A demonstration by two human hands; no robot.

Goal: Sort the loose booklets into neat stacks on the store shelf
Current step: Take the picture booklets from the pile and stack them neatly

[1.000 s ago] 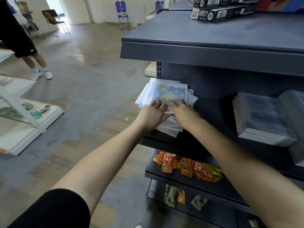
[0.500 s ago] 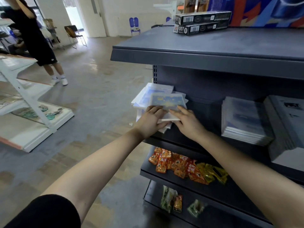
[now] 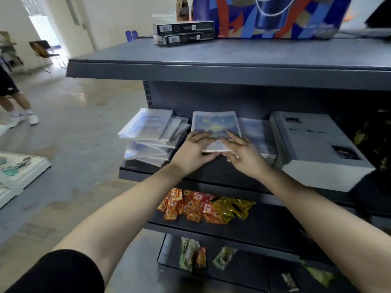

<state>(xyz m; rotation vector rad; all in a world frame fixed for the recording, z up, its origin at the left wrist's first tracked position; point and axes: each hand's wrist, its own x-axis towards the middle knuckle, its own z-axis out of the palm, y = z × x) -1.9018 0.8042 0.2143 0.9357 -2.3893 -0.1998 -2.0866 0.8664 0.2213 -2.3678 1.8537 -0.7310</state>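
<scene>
**While two hands meet on one booklet stack (image 3: 215, 123)**

As the left hand (image 3: 193, 152) grips the booklet stack, thumb along its front edge, the right hand (image 3: 245, 157) lies flat on it, fingers straight. It sits on the shelf (image 3: 211, 176) under both hands; loose booklets (image 3: 148, 132) sprawl just left of the left hand.

Shelf unit (image 3: 232, 72) looks like painted metal: dark grey and matt. The loose booklets (image 3: 148, 125) at the left end of the middle shelf are paper in clear glossy wrap, and so is the blue booklet (image 3: 214, 123). The big stack (image 3: 313, 136) at the right end is plain matt paper, I think, but it's blurry there. Snack packets (image 3: 190, 206) one shelf down are shiny, crinkly foil. Floor (image 3: 84, 127) is smooth and glossy. Sleeve (image 3: 59, 273) is matt black cloth.
</scene>
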